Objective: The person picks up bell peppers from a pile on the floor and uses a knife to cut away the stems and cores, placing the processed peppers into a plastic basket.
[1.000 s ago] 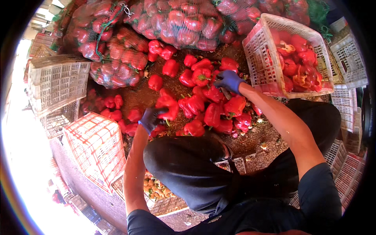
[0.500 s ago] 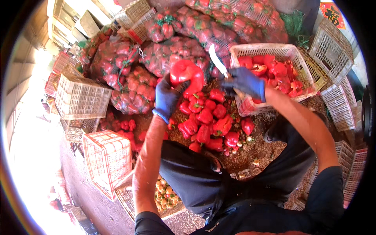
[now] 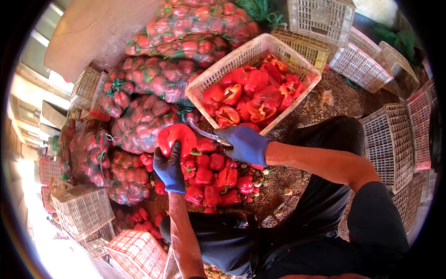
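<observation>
The dirt floor (image 3: 320,100) carries a pile of red peppers (image 3: 211,179), netted pepper sacks (image 3: 144,121), plastic crates (image 3: 81,209), and seemingly scattered scraps.

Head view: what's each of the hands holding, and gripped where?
Left hand holds a red bell pepper, cupped from below and behind. Right hand holds a knife by its handle, blade pointing toward the pepper.

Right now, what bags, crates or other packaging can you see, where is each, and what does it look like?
Mesh sacks: stacked upper left, translucent netting, full of red peppers.
White crate: upper centre, lattice plastic, holding cut peppers.
Empty crates: right side, whitish lattice.
Orange crate: lower left, lattice.
No labels or screens.
</observation>
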A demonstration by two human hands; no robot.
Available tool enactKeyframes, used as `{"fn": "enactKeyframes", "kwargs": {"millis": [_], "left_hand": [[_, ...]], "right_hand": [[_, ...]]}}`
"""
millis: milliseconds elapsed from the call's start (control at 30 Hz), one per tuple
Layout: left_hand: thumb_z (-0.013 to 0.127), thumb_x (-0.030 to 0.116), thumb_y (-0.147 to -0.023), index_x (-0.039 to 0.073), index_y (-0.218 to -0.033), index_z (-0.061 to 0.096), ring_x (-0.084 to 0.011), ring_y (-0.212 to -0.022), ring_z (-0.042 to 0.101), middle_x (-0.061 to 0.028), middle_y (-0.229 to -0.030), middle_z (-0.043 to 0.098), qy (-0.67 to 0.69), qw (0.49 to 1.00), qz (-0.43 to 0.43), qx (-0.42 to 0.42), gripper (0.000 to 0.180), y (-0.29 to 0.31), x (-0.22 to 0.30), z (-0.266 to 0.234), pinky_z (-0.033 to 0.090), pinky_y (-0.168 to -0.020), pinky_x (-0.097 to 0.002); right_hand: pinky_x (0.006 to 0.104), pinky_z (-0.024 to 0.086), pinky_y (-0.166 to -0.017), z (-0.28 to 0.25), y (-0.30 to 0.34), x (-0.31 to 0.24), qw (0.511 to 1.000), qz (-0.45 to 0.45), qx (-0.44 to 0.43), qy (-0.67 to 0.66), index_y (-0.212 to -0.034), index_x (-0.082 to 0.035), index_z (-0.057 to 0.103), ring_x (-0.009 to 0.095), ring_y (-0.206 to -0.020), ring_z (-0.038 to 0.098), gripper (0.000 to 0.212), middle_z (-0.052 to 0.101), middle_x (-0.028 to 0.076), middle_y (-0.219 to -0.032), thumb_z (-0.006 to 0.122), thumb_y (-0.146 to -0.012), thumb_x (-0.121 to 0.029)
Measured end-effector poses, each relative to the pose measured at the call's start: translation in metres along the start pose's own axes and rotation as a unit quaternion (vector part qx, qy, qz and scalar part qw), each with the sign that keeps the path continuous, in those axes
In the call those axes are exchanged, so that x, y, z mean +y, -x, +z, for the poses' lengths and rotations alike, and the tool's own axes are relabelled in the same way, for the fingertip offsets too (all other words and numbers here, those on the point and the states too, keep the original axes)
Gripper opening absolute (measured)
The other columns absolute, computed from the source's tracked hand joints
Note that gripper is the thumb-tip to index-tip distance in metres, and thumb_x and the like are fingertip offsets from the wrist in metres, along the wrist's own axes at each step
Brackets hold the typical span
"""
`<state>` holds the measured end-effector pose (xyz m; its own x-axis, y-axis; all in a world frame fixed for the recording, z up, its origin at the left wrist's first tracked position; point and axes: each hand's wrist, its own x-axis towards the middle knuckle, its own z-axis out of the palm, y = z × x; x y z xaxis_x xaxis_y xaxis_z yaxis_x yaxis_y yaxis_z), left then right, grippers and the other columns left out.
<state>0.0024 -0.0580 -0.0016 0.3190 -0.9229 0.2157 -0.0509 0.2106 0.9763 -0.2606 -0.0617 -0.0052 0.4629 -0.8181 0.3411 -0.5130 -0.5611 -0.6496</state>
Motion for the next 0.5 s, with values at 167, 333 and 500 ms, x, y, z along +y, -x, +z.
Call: {"fn": "enactKeyframes", "kwargs": {"millis": [167, 333, 500], "left_hand": [[0.079, 0.009, -0.094, -0.003, -0.124, 0.067, -0.0138, -0.100, 0.065, -0.0068, -0.115, 0.072, -0.005, 0.999, 0.001, -0.033, 0.035, 0.001, -0.002, 0.001, 0.055, -0.094, -0.0324], [0.074, -0.002, -0.093, -0.002, -0.129, 0.064, -0.0139, -0.104, 0.066, -0.0070, -0.120, 0.071, 0.031, 0.997, -0.007, -0.067, 0.037, 0.004, -0.004, -0.017, 0.055, -0.095, -0.0317], [0.082, 0.008, -0.090, -0.001, -0.128, 0.065, -0.0147, -0.102, 0.066, -0.0078, -0.116, 0.072, -0.029, 0.999, 0.037, -0.023, 0.043, 0.018, 0.011, -0.032, 0.054, -0.094, -0.0315]], "right_hand": [[0.0472, 0.057, -0.069, -0.021, -0.005, 0.002, 0.999, 0.024, -0.047, -0.004, -0.131, -0.006, 0.063, 0.042, -0.078, 0.071, 0.044, 0.069, 0.023, -0.086, 0.068, -0.088, -0.015], [0.0307, 0.053, -0.056, -0.025, -0.019, -0.030, 0.951, 0.114, -0.118, -0.262, -0.132, -0.005, 0.059, 0.013, -0.063, 0.067, 0.030, 0.068, 0.009, -0.080, 0.055, -0.106, -0.021], [0.0252, 0.045, -0.046, -0.019, -0.026, -0.071, 0.880, 0.178, -0.169, -0.407, -0.113, -0.005, 0.065, 0.009, -0.052, 0.059, 0.037, 0.064, 0.005, -0.071, 0.059, -0.106, -0.041]]}}
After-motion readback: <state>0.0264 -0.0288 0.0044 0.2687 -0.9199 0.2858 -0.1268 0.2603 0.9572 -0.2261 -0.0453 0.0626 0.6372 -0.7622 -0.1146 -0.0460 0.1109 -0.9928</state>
